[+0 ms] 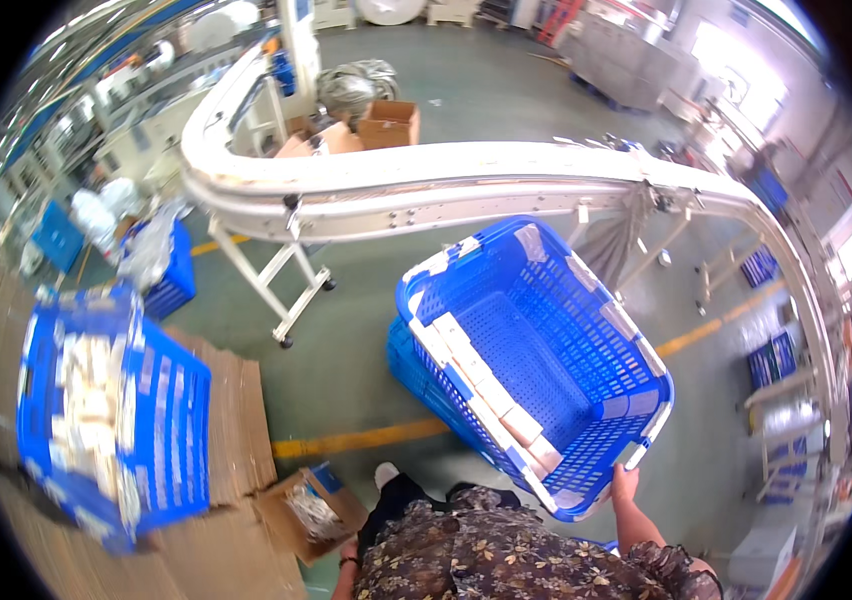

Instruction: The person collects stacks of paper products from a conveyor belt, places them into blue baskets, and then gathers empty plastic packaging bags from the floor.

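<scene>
A large blue plastic basket point(546, 350) with perforated walls stands in front of me, tilted in view. Patches of pale tape cover parts of its rim. Along its left inner side lies a row of white and tan block-shaped packs point(491, 390); the rest of its floor is bare. My right hand point(626, 484) grips the rim at the near right corner, thumb on top. Down at my left side, my left hand point(349, 549) is beside a small open cardboard box point(276, 515) holding thin pale pieces point(314, 512). Its fingers are mostly hidden, so its grip does not show.
A lighter blue basket point(408, 365) is underneath the large one. To the left, another blue basket point(168, 430) full of pale packs stands on flattened cardboard point(236, 400). A white curved conveyor point(386, 190) on legs crosses ahead and bends down the right side.
</scene>
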A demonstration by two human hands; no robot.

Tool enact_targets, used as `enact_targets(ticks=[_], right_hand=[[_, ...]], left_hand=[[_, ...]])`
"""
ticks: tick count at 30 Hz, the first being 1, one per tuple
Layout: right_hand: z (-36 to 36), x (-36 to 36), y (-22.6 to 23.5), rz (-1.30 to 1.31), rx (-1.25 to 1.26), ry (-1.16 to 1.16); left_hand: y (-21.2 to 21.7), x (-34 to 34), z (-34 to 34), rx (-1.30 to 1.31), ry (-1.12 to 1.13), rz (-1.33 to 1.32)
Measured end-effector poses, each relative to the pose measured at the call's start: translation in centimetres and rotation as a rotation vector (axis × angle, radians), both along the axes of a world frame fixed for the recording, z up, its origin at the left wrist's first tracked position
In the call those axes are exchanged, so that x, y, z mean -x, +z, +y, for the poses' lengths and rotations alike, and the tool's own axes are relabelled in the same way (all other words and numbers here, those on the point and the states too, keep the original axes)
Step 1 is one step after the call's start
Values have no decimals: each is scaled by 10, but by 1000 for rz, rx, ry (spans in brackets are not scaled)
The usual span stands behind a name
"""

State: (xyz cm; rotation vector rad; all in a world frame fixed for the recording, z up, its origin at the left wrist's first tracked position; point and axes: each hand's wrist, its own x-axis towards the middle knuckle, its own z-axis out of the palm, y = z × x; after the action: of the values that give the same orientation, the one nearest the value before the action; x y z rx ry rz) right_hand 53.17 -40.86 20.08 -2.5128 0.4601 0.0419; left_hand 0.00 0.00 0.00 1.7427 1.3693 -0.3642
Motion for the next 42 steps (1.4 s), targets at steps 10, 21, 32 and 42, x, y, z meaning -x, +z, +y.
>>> enact_targets(ticks=[10, 21, 32, 42], right_hand=[[102, -57, 37, -67, 567, -43], [444, -192, 141, -306, 81, 1010], [623, -305, 242, -463, 301, 1278], [737, -367, 251, -138, 388, 1657]], left_hand=[[251, -360, 363, -547, -90, -768], [440, -513, 614, -1149, -852, -308], [433, -543, 692, -871, -1160, -454], [429, -540, 713, -855, -1058, -473]])
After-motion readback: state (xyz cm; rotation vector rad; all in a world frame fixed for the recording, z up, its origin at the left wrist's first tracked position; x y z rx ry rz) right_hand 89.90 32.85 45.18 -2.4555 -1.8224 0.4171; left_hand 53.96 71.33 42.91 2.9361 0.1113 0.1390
